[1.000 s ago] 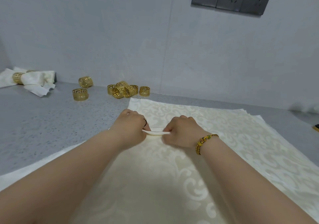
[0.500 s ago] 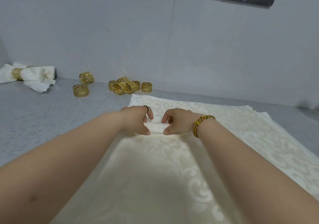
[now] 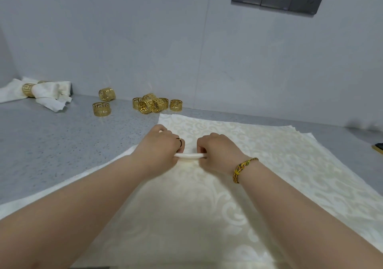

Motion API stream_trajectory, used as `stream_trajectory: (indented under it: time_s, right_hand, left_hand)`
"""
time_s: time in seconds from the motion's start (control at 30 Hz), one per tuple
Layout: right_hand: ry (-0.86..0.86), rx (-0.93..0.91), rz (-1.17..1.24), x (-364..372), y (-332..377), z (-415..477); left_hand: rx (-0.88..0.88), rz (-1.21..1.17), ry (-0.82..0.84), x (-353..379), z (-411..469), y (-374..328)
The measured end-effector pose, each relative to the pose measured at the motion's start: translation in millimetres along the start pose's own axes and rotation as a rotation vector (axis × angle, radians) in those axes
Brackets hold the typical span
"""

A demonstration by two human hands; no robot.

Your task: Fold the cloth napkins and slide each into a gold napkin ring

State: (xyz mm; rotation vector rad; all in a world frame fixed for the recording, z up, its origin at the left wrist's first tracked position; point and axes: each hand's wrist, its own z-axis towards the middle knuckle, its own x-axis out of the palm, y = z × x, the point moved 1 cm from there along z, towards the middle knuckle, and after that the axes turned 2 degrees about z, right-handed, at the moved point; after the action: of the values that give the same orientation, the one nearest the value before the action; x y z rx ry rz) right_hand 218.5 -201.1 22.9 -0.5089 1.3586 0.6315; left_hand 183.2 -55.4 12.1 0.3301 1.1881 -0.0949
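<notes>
I have the cream patterned napkin (image 3: 186, 217) lying flat on the grey speckled surface (image 3: 51, 144), running from the near edge almost to the far edge; a narrow rolled fold (image 3: 191, 155) rises from its middle. The left hand (image 3: 161, 150) has its grip curled tight round the fold's left end; the right hand (image 3: 217, 152), with a braided bracelet (image 3: 242, 169) at the wrist, has its grip curled round the right end; I see a short run of fold between them. Along the far edge, left of the napkin, sits a cluster of gold rings (image 3: 151, 105) touching each other; two more rings (image 3: 101, 109) stand apart further left. In the far left corner lies a second napkin (image 3: 47, 91), already through a ring.
</notes>
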Motion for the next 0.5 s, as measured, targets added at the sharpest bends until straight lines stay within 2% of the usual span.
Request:
stream_trajectory:
  time_s: [0.1,0.23,0.33,0.4,0.5]
  right_hand:
    - [-0.031,-0.059,-0.034,6.1,5.1,-11.1]
    - [0.035,-0.044,-0.053,5.7,6.9,-20.7]
    - [0.106,0.042,0.096,-0.5,5.7,-26.1]
    - [0.16,0.11,0.183,-5.6,4.5,-26.2]
    - [0.219,0.143,0.184,-8.9,6.8,-19.6]
  left_hand:
    - [0.009,0.002,0.009,2.2,-11.5,-4.9]
    - [0.016,-0.081,0.076,0.2,-20.7,-5.7]
    - [-0.094,-0.3,0.229,-8.6,-22.1,-1.7]
    - [-0.152,-0.347,0.346,-11.6,-19.5,1.0]
    - [-0.199,-0.394,0.351,-10.5,-14.1,1.2]
